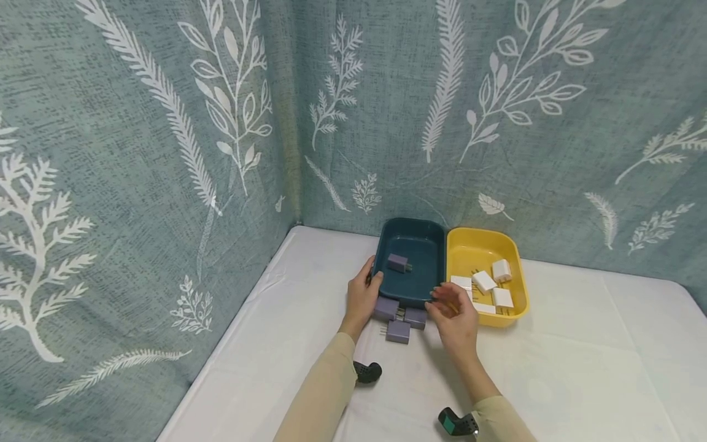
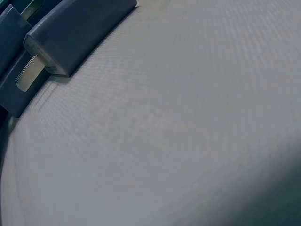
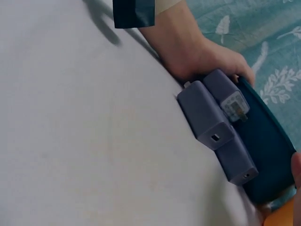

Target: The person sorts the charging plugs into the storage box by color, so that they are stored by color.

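My left hand (image 1: 361,298) grips the left wall of a dark blue tray (image 1: 411,230), thumb over the rim. At the tray's front right corner is my right hand (image 1: 457,319), its curled fingers and thumb about the rim. One purple plug charger (image 1: 397,263) lies inside the tray. Against the front wall outside sit three more purple chargers, among them a front charger (image 1: 398,332) with its prongs pointing left and a right charger (image 1: 415,318). In the right wrist view these chargers (image 3: 205,115) stand close together, and a fingertip (image 3: 296,167) touches the tray's rim.
A yellow tray (image 1: 486,236) adjoins the blue one on the right and holds several white plug chargers (image 1: 484,281). White cloth (image 1: 596,344) covers the table. A patterned curtain (image 1: 386,123) hangs right behind the trays and along the left side.
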Action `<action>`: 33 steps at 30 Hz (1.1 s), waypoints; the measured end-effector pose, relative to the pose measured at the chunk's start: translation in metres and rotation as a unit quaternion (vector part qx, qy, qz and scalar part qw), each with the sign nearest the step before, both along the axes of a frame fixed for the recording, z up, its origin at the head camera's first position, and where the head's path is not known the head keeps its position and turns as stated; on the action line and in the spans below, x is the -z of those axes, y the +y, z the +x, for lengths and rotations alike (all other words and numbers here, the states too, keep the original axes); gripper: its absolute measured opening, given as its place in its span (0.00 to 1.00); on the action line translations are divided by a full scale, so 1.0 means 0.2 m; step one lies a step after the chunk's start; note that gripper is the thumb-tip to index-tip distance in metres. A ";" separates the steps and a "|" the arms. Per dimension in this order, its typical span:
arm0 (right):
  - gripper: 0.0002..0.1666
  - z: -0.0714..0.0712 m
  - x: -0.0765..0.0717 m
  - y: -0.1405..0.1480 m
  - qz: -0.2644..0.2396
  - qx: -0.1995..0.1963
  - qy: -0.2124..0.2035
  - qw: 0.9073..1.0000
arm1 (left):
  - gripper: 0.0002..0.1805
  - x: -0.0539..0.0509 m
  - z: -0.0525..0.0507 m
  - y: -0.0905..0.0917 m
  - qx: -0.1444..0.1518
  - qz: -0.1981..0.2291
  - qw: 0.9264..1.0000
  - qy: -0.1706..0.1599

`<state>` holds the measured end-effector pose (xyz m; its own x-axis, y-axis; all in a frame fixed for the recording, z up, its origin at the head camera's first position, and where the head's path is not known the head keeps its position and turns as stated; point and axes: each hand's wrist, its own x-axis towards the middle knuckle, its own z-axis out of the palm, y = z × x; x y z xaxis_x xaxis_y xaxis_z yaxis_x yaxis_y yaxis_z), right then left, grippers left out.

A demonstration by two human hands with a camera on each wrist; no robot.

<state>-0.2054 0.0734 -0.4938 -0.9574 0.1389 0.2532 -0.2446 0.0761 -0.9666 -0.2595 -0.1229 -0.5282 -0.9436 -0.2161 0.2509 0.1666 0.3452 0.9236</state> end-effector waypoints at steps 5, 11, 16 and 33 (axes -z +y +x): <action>0.31 0.01 0.01 -0.01 0.007 -0.008 0.000 1.000 | 0.28 0.00 0.00 0.00 0.002 0.001 1.000 -0.002; 0.30 0.04 0.02 -0.01 0.015 -0.030 -0.006 0.999 | 0.28 -0.01 0.01 0.00 0.000 0.005 1.000 -0.010; 0.29 0.04 0.06 0.00 0.022 -0.036 -0.001 0.999 | 0.28 -0.01 0.01 0.00 -0.001 0.001 1.000 -0.007; 0.32 0.05 0.13 0.00 0.058 -0.046 -0.007 0.997 | 0.27 -0.01 0.01 0.00 0.001 0.008 1.000 -0.006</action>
<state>-0.1957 0.0725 -0.5201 -0.9681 0.0215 0.2495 -0.2426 0.1656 -0.9559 -0.2571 -0.1229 -0.5255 -0.9471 -0.2174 0.2362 0.1562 0.3305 0.9308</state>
